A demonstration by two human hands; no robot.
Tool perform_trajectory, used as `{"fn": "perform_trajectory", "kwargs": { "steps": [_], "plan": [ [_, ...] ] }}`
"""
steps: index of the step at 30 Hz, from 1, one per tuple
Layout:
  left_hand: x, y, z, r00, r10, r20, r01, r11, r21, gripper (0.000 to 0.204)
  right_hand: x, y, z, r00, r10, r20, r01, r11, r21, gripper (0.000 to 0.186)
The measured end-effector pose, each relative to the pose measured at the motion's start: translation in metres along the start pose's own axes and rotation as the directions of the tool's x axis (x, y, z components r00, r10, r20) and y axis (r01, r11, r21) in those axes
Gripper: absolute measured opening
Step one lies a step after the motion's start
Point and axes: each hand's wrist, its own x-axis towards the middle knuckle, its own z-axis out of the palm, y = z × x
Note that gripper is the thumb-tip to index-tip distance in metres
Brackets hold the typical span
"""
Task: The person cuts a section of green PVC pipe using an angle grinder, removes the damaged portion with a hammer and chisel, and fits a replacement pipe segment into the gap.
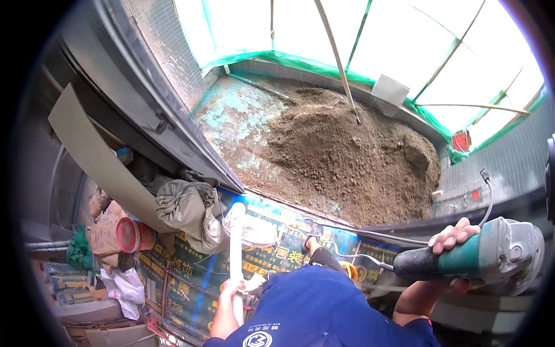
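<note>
My right hand [454, 243] grips the body of a green and grey angle grinder [491, 254] held out at the right edge, its disc guard toward the wall. A grey cable runs from the grinder's rear toward the left. My left hand [230, 289] is closed around the white post of a standing fan [248, 228], whose round white head sits above my hand. My blue shirt [324, 306] fills the lower middle.
A big heap of brown sand [347, 150] lies on the balcony floor beyond a metal door track [191, 139]. Stuffed grey-green sacks [191, 211], a red bucket [132, 234], a white bag [124, 286] and cartons are piled at the left. Printed protective sheeting [277, 243] covers the floor.
</note>
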Motion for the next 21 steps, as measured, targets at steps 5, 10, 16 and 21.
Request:
{"fn": "perform_trajectory", "kwargs": {
  "steps": [5, 10, 16, 21],
  "plan": [
    [0.022, 0.084, 0.079, 1.000, 0.004, -0.027, -0.008, 0.990, -0.140, 0.050, 0.071, 0.012, -0.081, 0.998, 0.057, 0.011, -0.057, 0.998, -0.035, 0.086],
    [0.032, 0.122, 0.111, 0.994, 0.036, -0.101, -0.054, 0.982, -0.181, 0.044, 0.117, 0.048, -0.140, 0.986, 0.166, 0.019, -0.167, 0.982, 0.088, 0.088],
    [0.061, 0.189, 0.142, 0.997, 0.059, -0.052, -0.072, 0.946, -0.317, 0.046, 0.151, 0.066, -0.165, 0.977, 0.203, -0.069, -0.203, 0.979, 0.006, 0.083],
    [0.128, 0.291, 0.140, 0.973, 0.216, -0.078, -0.228, 0.946, -0.230, 0.040, 0.165, 0.072, -0.178, 0.945, 0.285, -0.162, -0.297, 0.953, -0.059, 0.083]
  ]
}}
